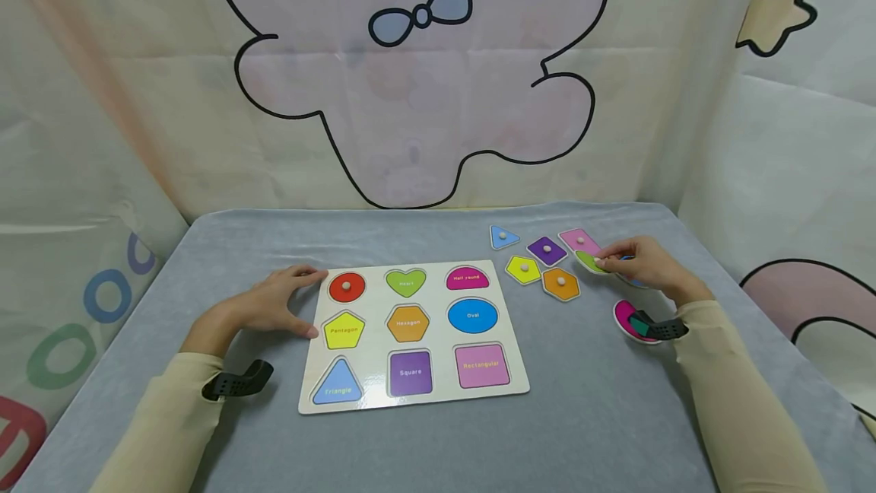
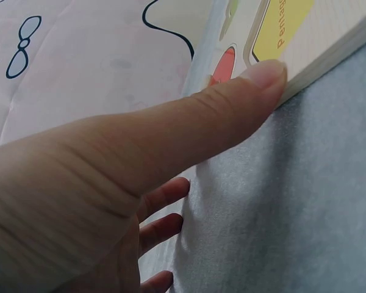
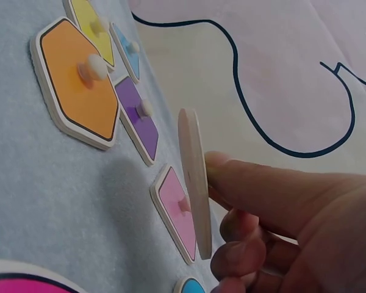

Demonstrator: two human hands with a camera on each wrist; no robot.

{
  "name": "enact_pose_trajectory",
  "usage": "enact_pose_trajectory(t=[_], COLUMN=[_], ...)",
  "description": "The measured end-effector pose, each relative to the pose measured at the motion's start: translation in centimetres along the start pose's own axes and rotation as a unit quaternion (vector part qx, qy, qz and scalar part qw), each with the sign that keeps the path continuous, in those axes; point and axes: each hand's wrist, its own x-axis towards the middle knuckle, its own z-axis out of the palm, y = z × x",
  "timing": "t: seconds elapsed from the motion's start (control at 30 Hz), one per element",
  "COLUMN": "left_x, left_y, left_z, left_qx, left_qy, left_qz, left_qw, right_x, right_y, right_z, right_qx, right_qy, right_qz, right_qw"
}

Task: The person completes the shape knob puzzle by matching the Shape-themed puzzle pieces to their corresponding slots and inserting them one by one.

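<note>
my right hand (image 1: 646,263) pinches the green heart-shaped wooden piece (image 1: 590,261), tilted up off the grey cloth beside the loose pieces. my left hand (image 1: 274,304), fingers relaxed, steadies the wooden shape puzzle board (image 1: 372,394). next, i reckon: carry it to the heart slot (image 1: 406,282).

Head view high, facing down over puzzle board (image 1: 414,333); wrist views close, low, sideways.
</note>
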Motion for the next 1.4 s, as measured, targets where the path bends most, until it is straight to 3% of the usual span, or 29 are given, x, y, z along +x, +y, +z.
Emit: enact_pose_trajectory(t=[0.3,0.97,1.4], left_x=[0.1,0.2,0.1], left_y=[-0.1,0.1,0.2], left_z=[0.2,0.2,0.2], left_qx=[-0.002,0.004,0.007], left_qy=[0.003,0.005,0.008], left_qz=[0.002,-0.013,-0.012], left_qw=[1.0000,0.9999,0.9999], right_x=[0.3,0.5,0.5], right_y=[-0.3,-2.2,-3.5], right_z=[0.6,1.7,2.5], right_qx=[-0.011,-0.004,-0.008], right_qy=[0.026,0.013,0.025], right_qz=[-0.026,-0.017,-0.051], right_qw=[0.9993,0.9998,0.9984])
